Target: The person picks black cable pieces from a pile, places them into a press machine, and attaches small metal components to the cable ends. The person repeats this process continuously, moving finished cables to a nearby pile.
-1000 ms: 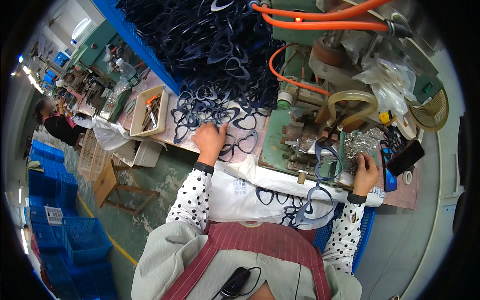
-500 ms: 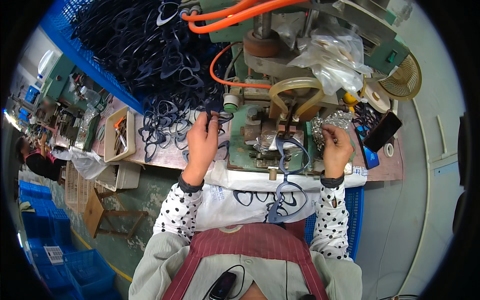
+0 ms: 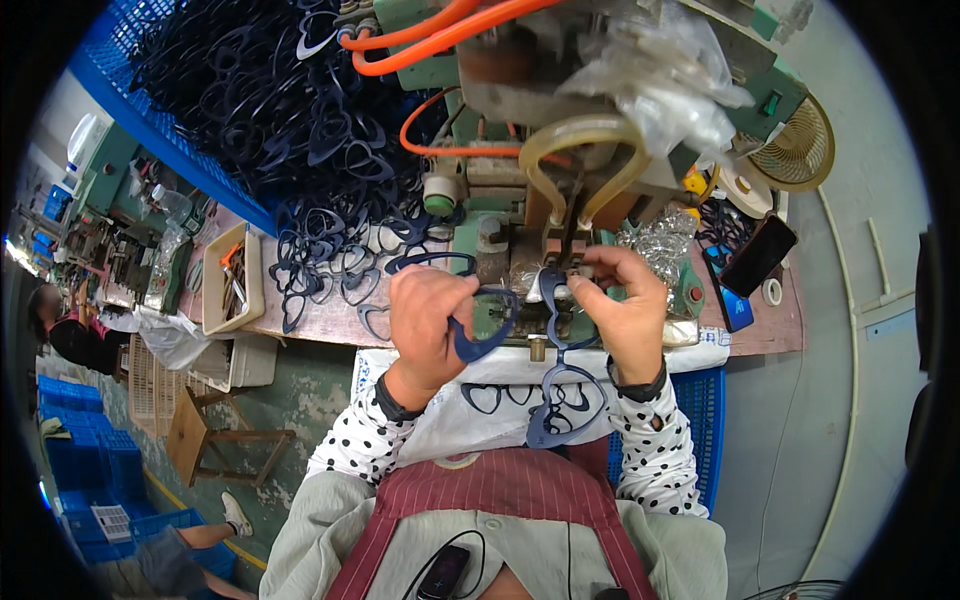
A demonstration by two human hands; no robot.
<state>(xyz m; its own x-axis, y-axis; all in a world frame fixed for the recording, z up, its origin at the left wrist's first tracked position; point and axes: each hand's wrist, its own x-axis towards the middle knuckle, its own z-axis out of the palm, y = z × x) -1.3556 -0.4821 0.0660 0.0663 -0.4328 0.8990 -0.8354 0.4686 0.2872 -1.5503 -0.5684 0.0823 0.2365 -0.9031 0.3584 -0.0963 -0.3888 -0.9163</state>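
My left hand (image 3: 425, 320) is closed around a dark blue heart-shaped spectacle frame (image 3: 468, 350), held left of the green press (image 3: 492, 232). A second blue spectacle frame (image 3: 548, 436) hangs from the press's clamp area, its lower lens ring over the white cloth on my lap. My right hand (image 3: 632, 312) is at the press, thumb and forefinger close together beside the upper end of that second frame. Whatever lies between those fingertips is too small to make out. Shiny small metal parts (image 3: 665, 240) lie in a heap behind the right hand.
A blue basket (image 3: 165, 150) heaped with dark frames stands at the far left, with loose frames (image 3: 325, 250) spread before it. A cream tray (image 3: 215, 310) holds tools. Phones (image 3: 762, 255) lie at the right. Orange hoses (image 3: 440, 45) cross above the press.
My left hand has brought a spectacle frame from the loose ones toward the press. My right hand has moved left from the metal parts to the clamped frame. A passer-by's leg appears lower left.
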